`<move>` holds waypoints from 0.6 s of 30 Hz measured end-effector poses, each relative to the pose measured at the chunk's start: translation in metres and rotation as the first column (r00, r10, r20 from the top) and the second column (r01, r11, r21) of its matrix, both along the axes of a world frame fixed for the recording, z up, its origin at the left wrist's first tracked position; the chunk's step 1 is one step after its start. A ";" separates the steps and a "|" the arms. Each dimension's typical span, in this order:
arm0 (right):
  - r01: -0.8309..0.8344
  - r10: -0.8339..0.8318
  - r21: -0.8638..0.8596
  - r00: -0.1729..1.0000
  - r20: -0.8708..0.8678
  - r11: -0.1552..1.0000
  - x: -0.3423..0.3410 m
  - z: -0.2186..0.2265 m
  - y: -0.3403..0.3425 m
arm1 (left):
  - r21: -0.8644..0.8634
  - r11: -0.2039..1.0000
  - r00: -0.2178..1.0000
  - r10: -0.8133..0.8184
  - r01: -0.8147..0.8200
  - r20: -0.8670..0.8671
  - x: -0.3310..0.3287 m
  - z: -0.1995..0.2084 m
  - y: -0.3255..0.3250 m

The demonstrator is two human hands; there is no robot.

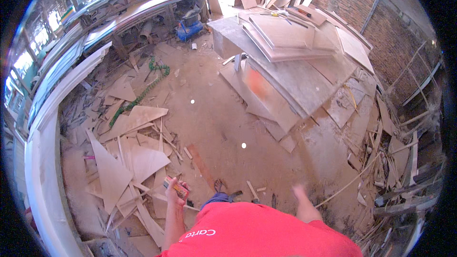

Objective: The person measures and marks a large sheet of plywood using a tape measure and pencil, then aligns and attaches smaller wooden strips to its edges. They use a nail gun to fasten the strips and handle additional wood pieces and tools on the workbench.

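My left hand (173,192) is raised at waist height in front of me, its fingers wrapped round a small box-shaped thing (181,190) coloured red, yellow and dark; its exact kind does not show. Cut plywood offcuts (147,157) lie on the floor below and beyond that hand. My right hand (300,193) hangs out to the right of my body, smeared by motion. Whether its fingers are apart or closed, or hold anything, I cannot make out.
A worktable (304,83) ahead to the right carries stacked wooden panels (285,33). A green coiled hose (143,93) and a blue machine (189,28) are on the dirt floor (214,114). Long boards (45,147) line the left; scrap wood (395,157) lies along the right.
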State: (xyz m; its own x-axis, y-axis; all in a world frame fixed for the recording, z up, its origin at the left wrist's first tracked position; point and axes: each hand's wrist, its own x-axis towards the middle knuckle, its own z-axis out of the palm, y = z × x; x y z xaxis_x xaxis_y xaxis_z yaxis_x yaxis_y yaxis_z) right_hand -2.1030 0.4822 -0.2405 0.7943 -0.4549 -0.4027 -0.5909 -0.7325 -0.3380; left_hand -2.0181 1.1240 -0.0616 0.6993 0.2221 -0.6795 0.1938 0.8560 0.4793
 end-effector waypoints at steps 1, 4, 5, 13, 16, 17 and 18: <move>-0.032 0.024 -0.032 0.976 -0.215 0.999 -0.002 0.004 0.008 | -0.008 1.000 1.000 0.008 -0.008 -0.003 0.031 -0.001 0.024; 0.187 -0.124 0.084 0.867 -0.482 0.979 0.005 0.031 0.044 | 0.014 1.000 1.000 -0.026 0.026 -0.008 0.129 0.013 0.072; 0.277 -0.184 0.113 0.841 -0.509 0.954 0.013 0.037 0.058 | 0.018 0.998 0.998 -0.061 0.061 0.015 0.177 0.021 0.074; 0.269 -0.080 0.283 0.838 -0.539 0.921 0.238 0.026 0.155 | 0.080 0.996 0.992 0.040 -0.049 0.116 0.439 0.089 0.053; 0.042 0.115 0.317 0.880 -0.460 0.947 0.374 0.020 0.176 | 0.023 0.995 0.989 0.096 -0.099 0.110 0.511 0.074 0.074; -0.061 0.202 0.317 0.878 -0.434 0.947 0.417 0.018 0.184 | 0.041 0.990 0.988 0.129 -0.133 0.083 0.520 0.078 0.076; -0.224 0.329 0.300 0.871 -0.366 0.927 0.471 0.017 0.192 | 0.045 0.985 0.984 0.164 -0.168 0.076 0.539 0.082 0.079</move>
State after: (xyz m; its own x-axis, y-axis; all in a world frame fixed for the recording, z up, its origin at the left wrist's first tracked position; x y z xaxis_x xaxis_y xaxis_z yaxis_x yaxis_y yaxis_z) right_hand -1.6322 0.6744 -0.2234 0.6173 -0.0883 -0.7817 -0.4984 -0.8127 -0.3018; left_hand -1.4790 1.2026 0.0202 0.6962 0.3720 -0.6140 0.0150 0.8476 0.5305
